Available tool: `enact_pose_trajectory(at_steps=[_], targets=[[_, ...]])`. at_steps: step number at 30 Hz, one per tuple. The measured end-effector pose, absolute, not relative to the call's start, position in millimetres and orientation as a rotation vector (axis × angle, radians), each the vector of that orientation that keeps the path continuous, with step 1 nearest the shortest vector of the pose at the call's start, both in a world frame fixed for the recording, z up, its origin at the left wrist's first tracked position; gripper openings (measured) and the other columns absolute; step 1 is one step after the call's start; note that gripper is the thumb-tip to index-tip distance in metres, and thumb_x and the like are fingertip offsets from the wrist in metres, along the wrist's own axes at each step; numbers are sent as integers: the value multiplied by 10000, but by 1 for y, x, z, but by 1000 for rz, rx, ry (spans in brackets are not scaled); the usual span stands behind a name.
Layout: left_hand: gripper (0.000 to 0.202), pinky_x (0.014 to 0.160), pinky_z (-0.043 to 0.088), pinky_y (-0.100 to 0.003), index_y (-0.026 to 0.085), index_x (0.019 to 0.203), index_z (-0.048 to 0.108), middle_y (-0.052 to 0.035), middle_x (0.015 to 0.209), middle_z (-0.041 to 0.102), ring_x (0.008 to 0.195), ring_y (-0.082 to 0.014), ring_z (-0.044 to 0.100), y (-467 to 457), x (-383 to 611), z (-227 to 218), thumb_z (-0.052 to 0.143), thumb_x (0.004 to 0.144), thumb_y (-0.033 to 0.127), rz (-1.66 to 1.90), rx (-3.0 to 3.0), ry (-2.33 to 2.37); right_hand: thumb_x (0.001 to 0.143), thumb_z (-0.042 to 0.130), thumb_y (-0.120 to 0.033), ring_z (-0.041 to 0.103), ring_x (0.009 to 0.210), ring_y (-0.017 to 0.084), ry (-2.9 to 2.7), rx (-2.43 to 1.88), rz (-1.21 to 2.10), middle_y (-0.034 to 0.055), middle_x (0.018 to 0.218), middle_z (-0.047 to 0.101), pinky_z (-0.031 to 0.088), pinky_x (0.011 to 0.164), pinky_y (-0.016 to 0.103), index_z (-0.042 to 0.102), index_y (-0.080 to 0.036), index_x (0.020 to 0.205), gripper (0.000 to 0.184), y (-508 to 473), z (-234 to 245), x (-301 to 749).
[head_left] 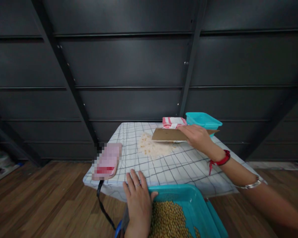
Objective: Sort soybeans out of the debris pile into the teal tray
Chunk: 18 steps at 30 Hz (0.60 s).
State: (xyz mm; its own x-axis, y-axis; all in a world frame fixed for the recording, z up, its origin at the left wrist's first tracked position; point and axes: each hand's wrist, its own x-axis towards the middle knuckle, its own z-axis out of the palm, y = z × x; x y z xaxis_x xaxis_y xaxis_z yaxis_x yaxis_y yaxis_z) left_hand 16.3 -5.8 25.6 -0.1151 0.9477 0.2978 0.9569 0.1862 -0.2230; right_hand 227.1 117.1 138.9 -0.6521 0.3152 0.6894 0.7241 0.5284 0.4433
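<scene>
My right hand (197, 137) grips a flat piece of brown cardboard (167, 134) by its upper edge, tilted over the table. Below and left of the cardboard, a patch of pale powder or flakes with yellowish bits (154, 148) is spread on the checked tablecloth (131, 132). My left hand (139, 196) lies flat at the table's front edge, fingers stretched out, its thumb over the rim of a teal tray (192, 195). Round, tan beans (170, 219) fill the tray's left part. The cardboard hides part of the cloth behind it.
A second teal container (202, 119) stands at the table's back right, next to a folded pink-and-white striped towel (173, 122). A pink, pixelated flat object (108, 162) lies at the left edge, with a black strap (101, 201) hanging down. Dark panelled wall (131, 62) rises behind.
</scene>
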Motion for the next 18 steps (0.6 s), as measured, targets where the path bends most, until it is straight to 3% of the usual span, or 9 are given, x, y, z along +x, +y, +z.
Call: enact_pose_trajectory(at_steps=[8, 18], targets=[[695, 925, 367, -495, 97, 1199, 450, -237, 1283, 408, 1176, -378, 369, -6, 15, 24, 586, 638, 484, -66, -1797, -2099, 732, 364, 10, 562, 697, 177, -2237, -910, -942, 100, 780, 638, 371, 639, 300, 577, -100, 959, 330, 172, 126, 179], [695, 936, 347, -514, 81, 1202, 441, -256, 1291, 388, 1187, -390, 346, -6, 15, 24, 605, 635, 447, -113, -1824, -2139, 771, 414, -28, 553, 731, 161, -2358, -725, -893, 71, 806, 636, 372, 669, 283, 574, -136, 927, 248, 165, 127, 165]])
